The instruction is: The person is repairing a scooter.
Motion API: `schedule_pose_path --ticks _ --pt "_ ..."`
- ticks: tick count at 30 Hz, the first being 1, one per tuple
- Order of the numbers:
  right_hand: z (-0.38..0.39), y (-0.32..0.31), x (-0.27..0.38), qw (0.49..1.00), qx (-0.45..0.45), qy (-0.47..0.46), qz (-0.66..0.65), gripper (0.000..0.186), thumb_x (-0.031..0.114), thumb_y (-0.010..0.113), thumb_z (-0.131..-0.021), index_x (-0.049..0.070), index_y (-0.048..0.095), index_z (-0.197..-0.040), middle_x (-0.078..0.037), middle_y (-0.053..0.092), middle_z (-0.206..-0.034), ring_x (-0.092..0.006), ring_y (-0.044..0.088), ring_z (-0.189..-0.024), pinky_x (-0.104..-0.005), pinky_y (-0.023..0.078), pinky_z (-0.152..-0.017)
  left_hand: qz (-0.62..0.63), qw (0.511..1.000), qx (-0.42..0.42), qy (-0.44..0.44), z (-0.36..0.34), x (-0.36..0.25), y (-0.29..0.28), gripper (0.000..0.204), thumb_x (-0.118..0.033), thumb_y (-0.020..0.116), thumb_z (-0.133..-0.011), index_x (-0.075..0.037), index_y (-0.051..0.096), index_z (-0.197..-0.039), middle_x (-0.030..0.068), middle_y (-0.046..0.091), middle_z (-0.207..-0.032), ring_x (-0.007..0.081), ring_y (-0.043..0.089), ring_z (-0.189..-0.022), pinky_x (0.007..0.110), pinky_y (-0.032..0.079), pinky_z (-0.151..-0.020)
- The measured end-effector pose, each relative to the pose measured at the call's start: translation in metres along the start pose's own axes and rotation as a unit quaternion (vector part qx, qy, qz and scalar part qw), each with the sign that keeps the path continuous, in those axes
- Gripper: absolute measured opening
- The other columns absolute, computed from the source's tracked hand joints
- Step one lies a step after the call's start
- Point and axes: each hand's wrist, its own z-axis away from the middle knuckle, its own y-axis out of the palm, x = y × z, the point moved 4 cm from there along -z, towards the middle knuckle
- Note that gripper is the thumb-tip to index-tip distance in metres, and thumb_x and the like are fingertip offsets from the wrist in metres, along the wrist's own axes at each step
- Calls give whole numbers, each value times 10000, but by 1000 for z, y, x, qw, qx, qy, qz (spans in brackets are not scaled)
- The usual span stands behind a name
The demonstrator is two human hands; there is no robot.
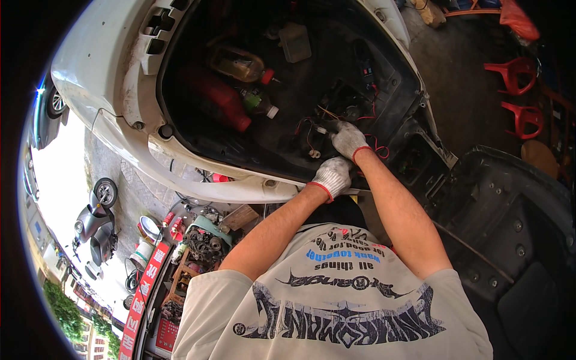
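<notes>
Both hands wear white knit gloves with red cuffs. My right hand [349, 141] is inside the black under-seat compartment [288, 157] of a white scooter, fingers closed at a wire with a small connector [321, 129]. Thin red wires [380, 149] spread around it, and a pale round plug [315, 154] lies on the compartment floor. At the compartment's near edge my left hand [333, 174] is curled closed; whatever its fingers hold is hidden. Just beyond the right hand is a dark opening [345, 103] in the floor.
A red bottle [219, 96], a bottle of yellowish liquid [237, 64], a green-labelled bottle [257, 102] and a clear container [294, 43] lie in the compartment. The raised black seat [510, 222] is at right. Parts and tools [207, 240] crowd the left, near a parked scooter [99, 231]. Red chairs [522, 75] stand far right.
</notes>
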Motion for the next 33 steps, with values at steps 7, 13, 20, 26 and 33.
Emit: schedule_pose_path --ticks 7,13,20,26,33 --pt "0 -1 -2 1000 2 3 -2 365 258 522 -854 156 590 -1198 -140 584 -1223 -319 535 -1152 -398 423 -987 -4 1000 14 -7 1 -5 -6 285 -133 553 -797 -80 648 -1060 153 654 -1068 306 618 -1013 401 505 -860" --pt "1 -1 0 1000 -10 -4 8 366 263 526 -854 139 584 -1194 -141 589 -1213 -320 539 -1143 -400 427 -976 -1 1000 11 -10 -1 -1 -1 294 -128 552 -796 -81 645 -1071 159 648 -1079 308 616 -1016 401 505 -861" --pt "-1 0 2 1000 -12 0 20 387 270 524 -855 111 568 -1205 -160 591 -1201 -331 545 -1135 -405 433 -970 -17 998 57 -24 -1 -3 -1 346 -155 500 -826 -103 615 -1149 140 633 -1127 297 603 -1043 385 484 -891" --pt "-2 0 6 999 -5 -4 35 392 265 526 -848 63 569 -1181 -190 592 -1192 -338 555 -1125 -401 440 -964 -17 999 37 -22 0 -3 -2 338 -155 503 -823 -109 623 -1136 138 640 -1106 298 610 -1025 386 490 -878" --pt "-5 1 9 998 15 2 54 375 211 497 -829 25 572 -1146 -204 593 -1183 -338 561 -1119 -394 445 -959 -23 999 40 -26 -3 2 5 317 -159 505 -823 -117 641 -1107 135 652 -1076 296 620 -997 386 499 -859"
